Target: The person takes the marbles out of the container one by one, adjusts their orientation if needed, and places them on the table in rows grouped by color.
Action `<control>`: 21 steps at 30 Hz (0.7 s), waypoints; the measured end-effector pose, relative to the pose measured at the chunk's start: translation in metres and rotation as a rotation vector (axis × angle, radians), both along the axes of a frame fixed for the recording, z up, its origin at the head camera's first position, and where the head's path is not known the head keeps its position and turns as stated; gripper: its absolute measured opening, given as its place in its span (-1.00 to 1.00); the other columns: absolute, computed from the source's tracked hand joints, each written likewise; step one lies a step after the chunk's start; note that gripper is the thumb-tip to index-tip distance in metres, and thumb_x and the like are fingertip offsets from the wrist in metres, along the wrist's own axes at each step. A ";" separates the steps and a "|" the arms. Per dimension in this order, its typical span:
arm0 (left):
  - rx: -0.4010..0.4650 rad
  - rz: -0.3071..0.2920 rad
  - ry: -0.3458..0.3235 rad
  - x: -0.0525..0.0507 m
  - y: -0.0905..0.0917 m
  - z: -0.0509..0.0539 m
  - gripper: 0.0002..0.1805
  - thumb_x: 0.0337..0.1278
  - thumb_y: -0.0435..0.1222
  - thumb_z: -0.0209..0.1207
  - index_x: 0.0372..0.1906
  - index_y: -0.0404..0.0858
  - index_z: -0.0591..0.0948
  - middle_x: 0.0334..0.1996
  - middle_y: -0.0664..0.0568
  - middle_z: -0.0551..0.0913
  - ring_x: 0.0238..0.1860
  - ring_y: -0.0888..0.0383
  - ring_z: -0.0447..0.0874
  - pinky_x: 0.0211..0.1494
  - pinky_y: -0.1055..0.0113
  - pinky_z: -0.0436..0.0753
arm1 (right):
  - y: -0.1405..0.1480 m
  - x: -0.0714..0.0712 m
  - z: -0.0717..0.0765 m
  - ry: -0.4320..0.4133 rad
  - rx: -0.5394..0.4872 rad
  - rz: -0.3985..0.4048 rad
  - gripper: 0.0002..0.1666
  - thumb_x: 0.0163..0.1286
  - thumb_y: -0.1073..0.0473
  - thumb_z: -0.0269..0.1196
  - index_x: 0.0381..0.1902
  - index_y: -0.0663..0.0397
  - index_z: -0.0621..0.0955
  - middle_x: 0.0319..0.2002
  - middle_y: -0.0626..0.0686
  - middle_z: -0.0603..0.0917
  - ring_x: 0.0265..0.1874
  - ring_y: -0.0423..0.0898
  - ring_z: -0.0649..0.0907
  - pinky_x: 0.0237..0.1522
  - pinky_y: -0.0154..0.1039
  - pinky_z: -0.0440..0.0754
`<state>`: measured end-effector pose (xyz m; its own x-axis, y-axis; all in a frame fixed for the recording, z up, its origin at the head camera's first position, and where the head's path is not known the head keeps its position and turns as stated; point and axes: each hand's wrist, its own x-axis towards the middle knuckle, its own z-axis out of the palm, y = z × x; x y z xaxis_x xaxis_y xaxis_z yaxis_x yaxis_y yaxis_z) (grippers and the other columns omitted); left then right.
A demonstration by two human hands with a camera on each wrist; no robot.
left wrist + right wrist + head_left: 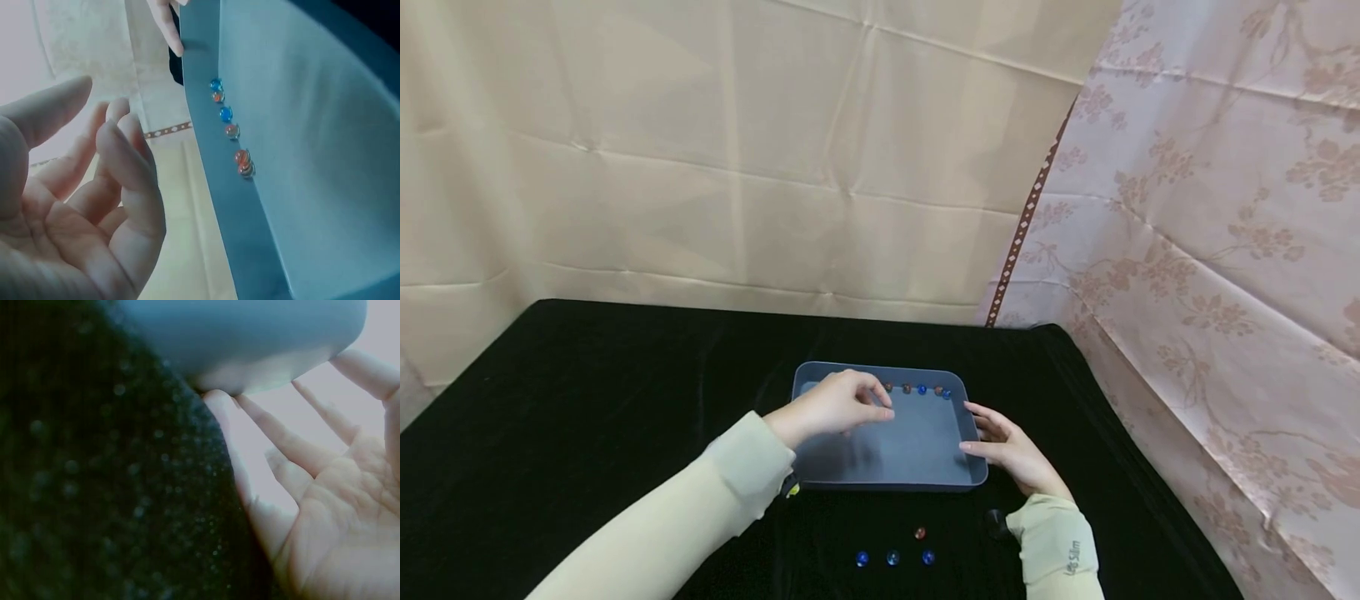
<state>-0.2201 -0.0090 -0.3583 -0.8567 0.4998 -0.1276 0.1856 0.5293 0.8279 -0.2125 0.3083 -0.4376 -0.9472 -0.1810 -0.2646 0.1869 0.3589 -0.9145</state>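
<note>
Hovering over the blue-grey tray [917,446] at lower centre, a left hand [835,407] curls loosely, nothing visible in it; the right hand [1018,457], outstretched, touches the tray's right end. Marbles [922,389] line its upper side, four loose marbles [892,557] below. Likely hard, light and slippery, they suit a fingertip pinch; the stiff-looking tray, a rim hold.
</note>
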 end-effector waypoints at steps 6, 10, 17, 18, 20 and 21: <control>0.061 0.065 -0.006 -0.013 -0.001 -0.005 -0.80 0.28 -0.13 0.26 -0.10 -0.12 0.67 -0.36 -0.04 0.64 -0.45 0.02 0.59 -0.45 0.35 0.59 | 0.000 0.000 0.000 0.000 0.007 0.002 -0.18 0.36 0.09 0.30 0.51 -0.07 0.23 0.48 0.33 0.21 0.37 0.28 0.36 0.24 0.12 0.52; 0.099 0.101 -0.013 -0.022 -0.002 -0.008 -0.79 0.27 -0.15 0.27 -0.10 -0.15 0.67 -0.35 -0.03 0.63 -0.29 -0.08 0.66 -0.42 0.34 0.62 | 0.000 0.000 0.000 0.000 0.010 0.000 -0.18 0.36 0.09 0.30 0.51 -0.07 0.24 0.48 0.33 0.21 0.37 0.28 0.36 0.23 0.12 0.52; 0.183 0.156 -0.073 -0.032 -0.002 -0.010 -0.80 0.30 -0.19 0.25 -0.11 -0.22 0.68 -0.18 -0.12 0.71 -0.32 -0.02 0.63 -0.42 0.34 0.62 | -0.001 0.002 0.001 0.000 0.007 -0.001 -0.17 0.36 0.09 0.30 0.51 -0.07 0.24 0.48 0.33 0.21 0.37 0.28 0.37 0.23 0.11 0.53; 0.195 0.163 -0.086 -0.033 -0.002 -0.010 -0.80 0.30 -0.20 0.25 -0.11 -0.23 0.67 -0.15 -0.14 0.71 -0.34 0.01 0.62 -0.42 0.34 0.62 | -0.001 0.002 0.001 0.002 0.008 -0.001 -0.17 0.36 0.09 0.30 0.51 -0.07 0.24 0.48 0.33 0.22 0.36 0.27 0.37 0.23 0.12 0.53; 0.216 0.175 -0.109 -0.036 0.000 -0.011 -0.80 0.32 -0.21 0.23 -0.10 -0.24 0.67 -0.14 -0.15 0.71 -0.37 0.05 0.59 -0.42 0.34 0.61 | -0.001 0.001 0.001 0.000 0.009 -0.003 -0.17 0.36 0.09 0.30 0.51 -0.08 0.24 0.48 0.33 0.22 0.37 0.27 0.37 0.23 0.12 0.52; 0.223 0.179 -0.116 -0.037 0.000 -0.012 -0.80 0.33 -0.21 0.23 -0.09 -0.25 0.67 -0.14 -0.16 0.72 -0.38 0.06 0.59 -0.41 0.34 0.61 | -0.001 0.001 0.001 0.000 0.010 -0.002 -0.18 0.36 0.09 0.30 0.51 -0.08 0.24 0.48 0.33 0.22 0.37 0.27 0.37 0.23 0.12 0.52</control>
<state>-0.2572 -0.0087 -0.3705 -0.9198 0.3689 -0.1335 0.0033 0.3477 0.9376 -0.2113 0.3078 -0.4366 -0.9477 -0.1761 -0.2662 0.1877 0.3671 -0.9111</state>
